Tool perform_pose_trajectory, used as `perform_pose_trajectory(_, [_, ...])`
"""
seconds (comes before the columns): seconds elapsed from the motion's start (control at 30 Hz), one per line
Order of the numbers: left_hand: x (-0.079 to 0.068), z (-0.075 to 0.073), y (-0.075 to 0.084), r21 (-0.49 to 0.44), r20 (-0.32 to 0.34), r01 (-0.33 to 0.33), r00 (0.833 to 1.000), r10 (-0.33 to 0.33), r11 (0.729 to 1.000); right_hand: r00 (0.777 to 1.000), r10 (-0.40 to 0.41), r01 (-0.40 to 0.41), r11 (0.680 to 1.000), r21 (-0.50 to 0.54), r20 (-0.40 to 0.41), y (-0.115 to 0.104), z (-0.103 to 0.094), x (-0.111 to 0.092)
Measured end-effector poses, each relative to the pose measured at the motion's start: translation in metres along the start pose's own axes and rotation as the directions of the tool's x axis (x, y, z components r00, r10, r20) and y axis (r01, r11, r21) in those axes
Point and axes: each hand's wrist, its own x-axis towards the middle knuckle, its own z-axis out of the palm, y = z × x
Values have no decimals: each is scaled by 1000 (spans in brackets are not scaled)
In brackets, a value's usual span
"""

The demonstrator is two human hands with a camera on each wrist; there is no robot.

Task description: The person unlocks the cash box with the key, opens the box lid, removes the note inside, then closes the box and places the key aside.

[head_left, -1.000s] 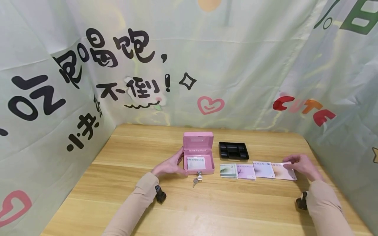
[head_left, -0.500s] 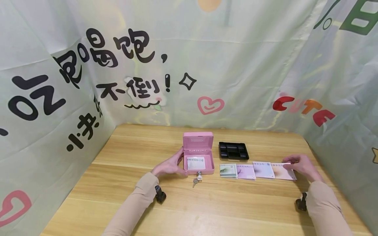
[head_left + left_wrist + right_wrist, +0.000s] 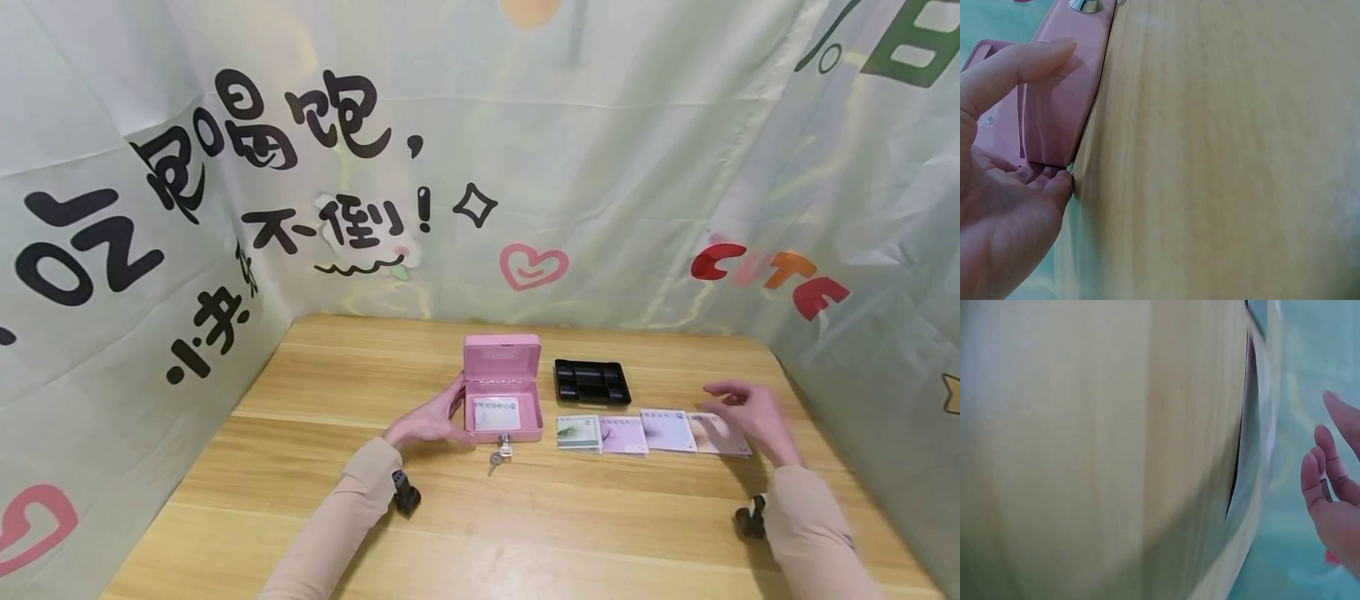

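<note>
Gripping an open pink cash box (image 3: 502, 388) on a wooden table (image 3: 585, 517), a person's left hand (image 3: 431, 422) curled round its left side while the right hand (image 3: 752, 414), fingers loosely bent and empty, hovered above a row of banknotes (image 3: 667, 431).

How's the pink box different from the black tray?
The box is pink; the tray is black. The box has a raised lid; no lid shows on the tray. The box is one open space holding a note; the tray is divided up. The left hand grips the box; no hand touches the tray. Both sit on the table.
</note>
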Motion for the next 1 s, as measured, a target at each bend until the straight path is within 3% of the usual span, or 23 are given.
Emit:
perform_pose_trajectory(0.33, [0, 0, -1, 12, 6, -4, 1000, 4, 1000, 995, -71, 62, 990, 125, 72, -60, 41, 3])
perform_pose_trajectory(0.5, [1, -1, -2, 19, 6, -15, 1000, 15, 1000, 982, -142, 106, 961, 256, 126, -95, 66, 7])
perform_pose_trajectory(0.73, [0, -1, -1, 6, 1, 15, 1000, -15, 1000, 952, -253, 174, 910, 375, 171, -131, 100, 12])
perform_pose_trajectory(1.0, [0, -1, -1, -4, 4, -2, 1000, 2, 1000, 904, -366, 265, 885, 382, 221, -162, 134, 16])
